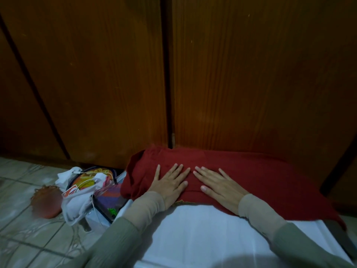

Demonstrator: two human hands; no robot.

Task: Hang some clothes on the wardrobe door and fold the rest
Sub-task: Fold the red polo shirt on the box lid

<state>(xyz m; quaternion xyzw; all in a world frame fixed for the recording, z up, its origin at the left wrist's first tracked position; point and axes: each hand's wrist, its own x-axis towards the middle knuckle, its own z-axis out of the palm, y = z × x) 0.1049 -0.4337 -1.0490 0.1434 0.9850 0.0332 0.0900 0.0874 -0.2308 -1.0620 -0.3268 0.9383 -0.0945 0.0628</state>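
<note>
Currently, a red garment (241,176) is spread over the far end of a white-covered surface (202,235), right up against the closed wooden wardrobe doors (251,74). Both hands are laid flat on the cloth, side by side with fingertips nearly meeting. The left hand (170,183) is pressed palm-down near the garment's bunched left end, its grip kept apart with fingers straight and spread. The right hand (218,185) is likewise pressed down, fingers straight and fanned, nothing being pinched or clutched. Beige cuffs under grey-green sleeves (119,235) are seen on both forearms. On the tiled floor (23,225) to the left, a heap of odds and ends (90,190) is piled, with white cloth, a cable and a patterned round item among them, and a reddish scalloped dish (46,202) is lying beside it.
</note>
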